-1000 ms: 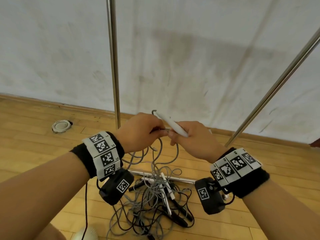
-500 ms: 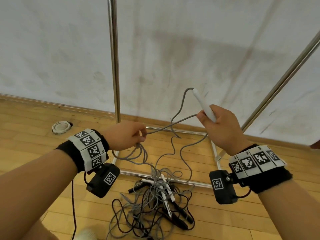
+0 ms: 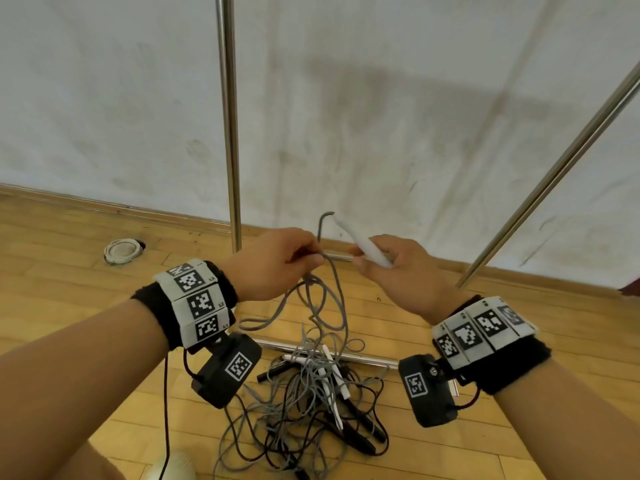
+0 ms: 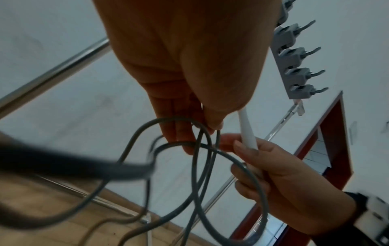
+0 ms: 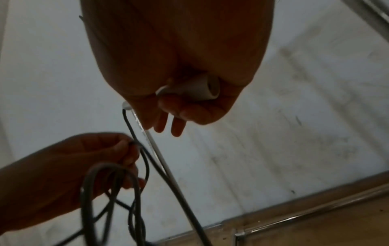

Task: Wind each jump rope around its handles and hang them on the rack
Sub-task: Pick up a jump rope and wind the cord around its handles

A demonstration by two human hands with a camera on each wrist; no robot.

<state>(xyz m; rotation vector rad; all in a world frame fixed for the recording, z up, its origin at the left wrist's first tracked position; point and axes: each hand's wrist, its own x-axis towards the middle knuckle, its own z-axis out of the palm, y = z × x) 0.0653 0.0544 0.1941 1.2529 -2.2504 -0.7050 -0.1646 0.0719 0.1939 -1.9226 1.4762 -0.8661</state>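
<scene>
My right hand (image 3: 381,261) grips a white jump-rope handle (image 3: 360,241) that points up and left; the grey rope (image 3: 325,292) leaves its tip and bends down. My left hand (image 3: 298,258) pinches several loops of that grey rope just left of the handle, and the loops hang below it. The left wrist view shows the loops (image 4: 202,166) under my left fingers (image 4: 179,133) and the handle (image 4: 248,138) in my right hand (image 4: 273,174). The right wrist view shows the handle's butt end (image 5: 202,89) in my right palm. A tangle of grey and black ropes (image 3: 311,403) lies on the floor below.
A metal rack stands against the white wall: an upright pole (image 3: 230,133), a slanted pole (image 3: 554,174) and a base bar (image 3: 346,355) on the wooden floor. A grey hook strip (image 4: 294,66) is seen above. A round white fitting (image 3: 121,251) sits in the floor at left.
My right hand, which had swung up and right with the handle, has come back down beside my left hand. The left hand has risen and holds more grey loops.
</scene>
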